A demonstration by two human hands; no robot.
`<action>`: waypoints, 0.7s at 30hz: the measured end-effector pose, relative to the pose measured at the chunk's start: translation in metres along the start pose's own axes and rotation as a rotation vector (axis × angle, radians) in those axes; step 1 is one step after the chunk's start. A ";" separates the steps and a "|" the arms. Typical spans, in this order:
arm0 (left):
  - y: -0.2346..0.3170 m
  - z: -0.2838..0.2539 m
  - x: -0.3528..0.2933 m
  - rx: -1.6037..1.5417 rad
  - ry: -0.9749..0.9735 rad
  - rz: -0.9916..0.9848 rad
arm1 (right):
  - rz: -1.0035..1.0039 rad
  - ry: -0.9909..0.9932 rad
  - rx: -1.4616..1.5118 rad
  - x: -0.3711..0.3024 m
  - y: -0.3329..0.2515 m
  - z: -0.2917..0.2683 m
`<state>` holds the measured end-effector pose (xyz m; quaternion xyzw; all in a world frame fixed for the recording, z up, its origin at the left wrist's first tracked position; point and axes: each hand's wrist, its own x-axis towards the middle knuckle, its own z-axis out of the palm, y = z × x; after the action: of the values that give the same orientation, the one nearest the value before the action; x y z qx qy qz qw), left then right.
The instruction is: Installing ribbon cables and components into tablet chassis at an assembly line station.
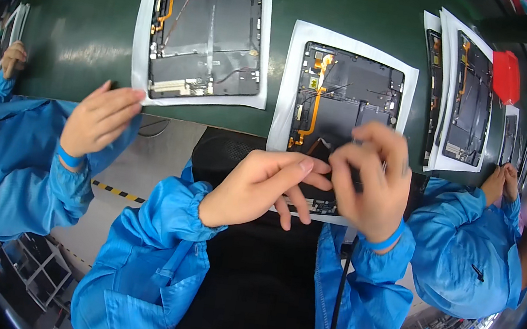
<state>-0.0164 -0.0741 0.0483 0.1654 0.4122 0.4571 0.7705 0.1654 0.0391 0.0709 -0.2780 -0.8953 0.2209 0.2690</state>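
My left hand (265,181) is held over the near part of an opened tablet housing (384,90). Its fingers are stretched out and partly spread, and I see nothing gripped in them. Close to those fingertips is my right hand (373,184), its fingers curled in and slightly blurred; whatever they pinch, if anything, is too small to make out. The black housing lies inside up on a white foam sheet (295,56). An orange flex cable (314,115) runs down its left side. Both hands cover much of the lower right part of the housing.
Another opened housing (234,29) on white foam lies to the left, with a co-worker's hand (101,118) at its corner. More housings (469,98) and a red piece (506,77) are at the right, near another person's hands (501,184). All rest on the green table (81,43).
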 end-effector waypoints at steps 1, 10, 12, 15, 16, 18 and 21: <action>0.002 0.002 0.001 -0.071 0.007 -0.027 | -0.031 -0.039 -0.012 -0.005 -0.005 -0.002; -0.013 -0.006 0.002 0.119 0.091 0.111 | 0.015 -0.120 0.176 -0.008 0.000 0.004; -0.014 -0.005 0.001 0.209 0.116 0.165 | 0.037 -0.118 0.195 -0.007 0.001 0.006; -0.016 -0.005 0.003 0.318 0.124 0.207 | 0.064 -0.149 0.202 -0.009 0.003 0.009; -0.017 -0.005 0.003 0.330 0.129 0.220 | 0.055 -0.155 0.188 -0.009 0.003 0.009; -0.018 -0.005 0.004 0.328 0.128 0.233 | 0.037 -0.165 0.161 -0.009 0.003 0.007; -0.019 -0.005 0.005 0.287 0.103 0.234 | -0.009 -0.164 0.124 -0.010 0.003 0.005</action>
<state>-0.0084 -0.0808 0.0310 0.2969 0.4903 0.4880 0.6583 0.1705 0.0339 0.0620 -0.2380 -0.9002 0.2964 0.2125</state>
